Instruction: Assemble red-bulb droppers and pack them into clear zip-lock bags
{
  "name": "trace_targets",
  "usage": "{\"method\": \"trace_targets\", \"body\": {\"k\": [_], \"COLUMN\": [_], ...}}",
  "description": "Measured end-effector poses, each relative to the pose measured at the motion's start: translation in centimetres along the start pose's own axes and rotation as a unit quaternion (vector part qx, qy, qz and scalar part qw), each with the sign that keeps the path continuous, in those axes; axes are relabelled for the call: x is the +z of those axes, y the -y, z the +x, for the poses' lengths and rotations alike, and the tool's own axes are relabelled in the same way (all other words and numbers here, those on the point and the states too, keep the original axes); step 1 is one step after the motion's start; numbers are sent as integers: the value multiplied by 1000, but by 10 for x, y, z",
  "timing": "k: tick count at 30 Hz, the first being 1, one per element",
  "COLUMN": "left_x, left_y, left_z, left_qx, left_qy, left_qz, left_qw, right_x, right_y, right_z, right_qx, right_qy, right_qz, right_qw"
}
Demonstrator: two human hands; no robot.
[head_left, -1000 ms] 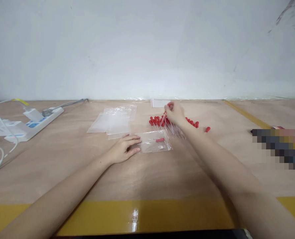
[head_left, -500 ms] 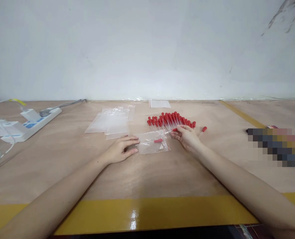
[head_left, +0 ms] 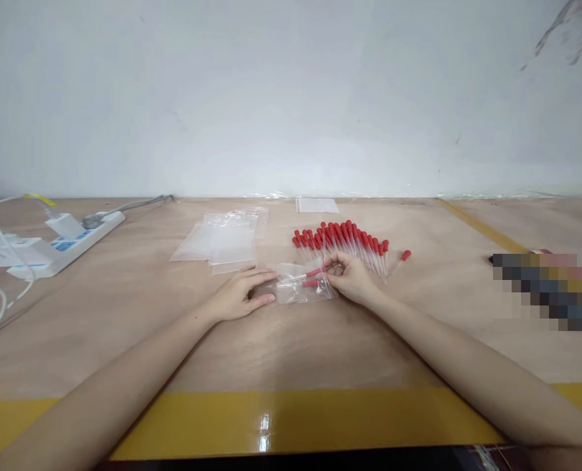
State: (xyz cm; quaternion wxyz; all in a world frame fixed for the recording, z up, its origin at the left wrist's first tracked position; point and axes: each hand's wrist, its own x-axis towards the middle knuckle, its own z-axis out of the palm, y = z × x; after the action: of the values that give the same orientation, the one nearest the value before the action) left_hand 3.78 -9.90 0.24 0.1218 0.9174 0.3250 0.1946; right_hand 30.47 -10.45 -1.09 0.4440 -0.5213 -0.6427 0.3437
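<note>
A clear zip bag (head_left: 291,297) lies on the table between my hands, its mouth facing right. Inside it is a dropper with a red bulb (head_left: 311,283). My right hand (head_left: 352,278) pinches a second dropper (head_left: 314,272) by its red bulb at the bag's mouth, with the glass tube inside the bag. My left hand (head_left: 239,294) rests at the bag's closed left end, its fingers and thumb stretched apart and the fingertips touching the plastic. Just beyond my right hand lies a heap of red-bulbed droppers (head_left: 347,234), tubes pointing toward me.
Flat clear bags (head_left: 229,242) lie in a loose pile at the back left. Another small bag stack (head_left: 317,205) sits by the wall. One dropper (head_left: 405,255) lies apart on the right. A power strip (head_left: 82,245) with cables stands far left; a blurred-out object (head_left: 550,288) is far right.
My right hand has moved left and brought its dropper into the bag's mouth, tube first. My left hand has stayed at the bag's other end.
</note>
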Motion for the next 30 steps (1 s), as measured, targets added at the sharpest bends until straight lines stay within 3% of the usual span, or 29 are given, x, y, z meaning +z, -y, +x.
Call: {"method": "trace_targets", "body": {"k": [3, 5, 7, 12, 17, 21, 26, 30], "left_x": [0, 0, 0, 0, 1, 3, 4, 3], "left_y": [0, 0, 2, 3, 4, 6, 6, 5], "left_z": [0, 0, -1, -1, -1, -1, -1, -1], "left_qx": [8, 14, 19, 10, 0, 7, 10, 11], "left_qy": [-3, -5, -5, 2, 9, -5, -13, -13], "left_qz": [0, 1, 2, 10, 3, 4, 1, -1], "left_qw": [1000, 1000, 1000, 1000, 1000, 1000, 1000, 1000], "right_x": [2, -4, -15, -33, -13, 6, 3, -22], "right_y": [-3, -3, 1, 16, 15, 14, 20, 23], "right_z": [-1, 0, 5, 47, 94, 106, 110, 104], "right_qx": [-19, -34, -45, -36, 15, 46, 78, 22], "right_qy": [43, 101, 113, -81, -123, -117, -140, -173], "right_qz": [-16, -41, -81, -249, -397, -448, -383, -262], "right_qw": [999, 993, 989, 964, 909, 885, 910, 949]}}
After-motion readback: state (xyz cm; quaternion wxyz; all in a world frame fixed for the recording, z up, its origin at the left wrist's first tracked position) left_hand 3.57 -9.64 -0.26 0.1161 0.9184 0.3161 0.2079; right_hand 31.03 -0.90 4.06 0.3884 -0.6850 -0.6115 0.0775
